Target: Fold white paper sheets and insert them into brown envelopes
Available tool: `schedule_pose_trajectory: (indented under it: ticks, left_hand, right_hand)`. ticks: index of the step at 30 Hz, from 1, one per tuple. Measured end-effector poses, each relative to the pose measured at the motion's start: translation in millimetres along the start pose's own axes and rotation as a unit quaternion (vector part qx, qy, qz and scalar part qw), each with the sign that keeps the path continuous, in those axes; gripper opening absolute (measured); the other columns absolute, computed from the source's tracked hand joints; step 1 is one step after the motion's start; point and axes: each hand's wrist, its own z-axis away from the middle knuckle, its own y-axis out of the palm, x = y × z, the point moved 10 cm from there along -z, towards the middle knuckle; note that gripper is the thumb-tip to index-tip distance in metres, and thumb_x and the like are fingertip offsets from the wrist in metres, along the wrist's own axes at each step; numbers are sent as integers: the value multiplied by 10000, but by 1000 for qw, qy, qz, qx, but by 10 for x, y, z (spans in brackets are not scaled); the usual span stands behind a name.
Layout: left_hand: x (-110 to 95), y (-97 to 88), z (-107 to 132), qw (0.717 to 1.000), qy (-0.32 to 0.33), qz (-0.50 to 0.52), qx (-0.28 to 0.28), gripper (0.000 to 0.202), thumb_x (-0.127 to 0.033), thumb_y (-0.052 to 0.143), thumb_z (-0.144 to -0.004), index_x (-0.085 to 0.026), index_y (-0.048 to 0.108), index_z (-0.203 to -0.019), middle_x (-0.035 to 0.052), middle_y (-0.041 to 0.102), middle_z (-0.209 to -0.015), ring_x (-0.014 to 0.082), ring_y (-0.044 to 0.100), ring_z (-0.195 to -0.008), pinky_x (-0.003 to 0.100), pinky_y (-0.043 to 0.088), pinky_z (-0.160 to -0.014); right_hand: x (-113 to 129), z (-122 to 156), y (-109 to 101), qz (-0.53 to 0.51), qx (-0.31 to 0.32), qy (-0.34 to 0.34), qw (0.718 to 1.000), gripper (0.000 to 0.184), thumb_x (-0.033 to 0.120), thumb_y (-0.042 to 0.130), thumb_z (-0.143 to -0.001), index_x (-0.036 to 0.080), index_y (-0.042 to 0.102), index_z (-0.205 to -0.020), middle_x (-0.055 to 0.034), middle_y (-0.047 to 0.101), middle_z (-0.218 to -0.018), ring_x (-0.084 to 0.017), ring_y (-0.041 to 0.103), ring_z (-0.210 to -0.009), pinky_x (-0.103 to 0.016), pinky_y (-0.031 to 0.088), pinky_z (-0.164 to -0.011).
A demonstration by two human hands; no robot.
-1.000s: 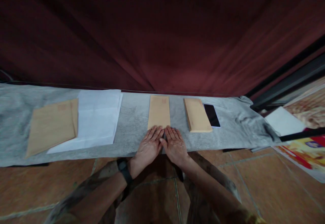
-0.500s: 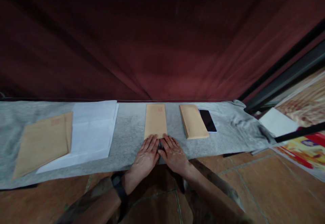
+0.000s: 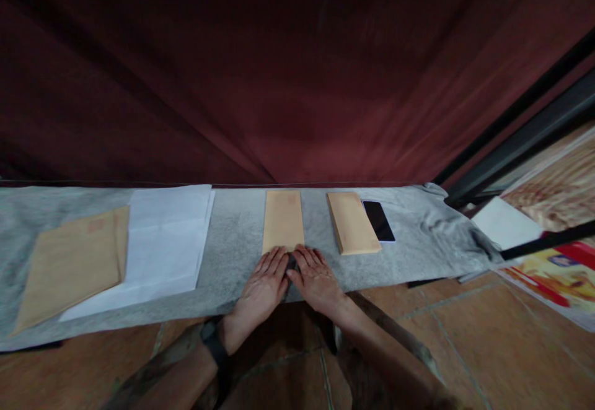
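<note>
Two-handed pressing, left hand (image 3: 261,286) and right hand (image 3: 316,280) side by side, fingers straight and flat, gripping nothing, tips at the near edge of the tan envelope (image 3: 283,219) lying mid grey cloth (image 3: 232,236); likely light, thin, bendy, easily slid, best pinched at a near corner.

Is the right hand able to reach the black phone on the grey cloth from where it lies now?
Probably yes. The right hand lies flat and open, and the phone lies uncovered. Only the low envelope stack beside it sits partly between.
</note>
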Motion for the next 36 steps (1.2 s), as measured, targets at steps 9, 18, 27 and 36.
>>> schedule_pose_trajectory:
  ticks: [9,18,27,36]
  left_hand:
    - [-28,-10,-11,999,-23,-24,23,561,-197,398,-947,-58,484,-1483,161,483,-1562,257,417,-1478,433,365,-1216]
    - [41,-51,-14,993,-98,-52,38,583,-261,433,-937,-74,496,-1486,165,449,-1579,295,379,-1498,496,321,-1222]
    - [97,-51,1,994,-100,-42,31,614,-282,448,-932,-112,454,-1522,145,438,-1593,273,370,-1506,469,319,-1222]
    - [156,18,46,990,-127,-59,13,651,-325,420,-930,-10,429,-1499,237,428,-1579,308,353,-1510,459,329,-1214]
  right_hand:
    - [107,38,132,19,-12,-9,1000,560,442,364,-1081,109,456,-1522,-115,454,-1580,-234,425,-1470,-432,321,-1229]
    - [113,-19,106,27,-10,19,999,545,448,375,-1077,154,457,-1529,-114,464,-1577,-257,479,-1420,-461,353,-1185]
    - [134,-87,80,20,5,28,999,524,452,388,-1070,187,484,-1511,-111,492,-1562,-273,512,-1362,-482,374,-1143]
    - [109,-53,104,30,-13,48,998,581,468,376,-1068,116,464,-1522,-140,485,-1560,-290,492,-1394,-472,358,-1165]
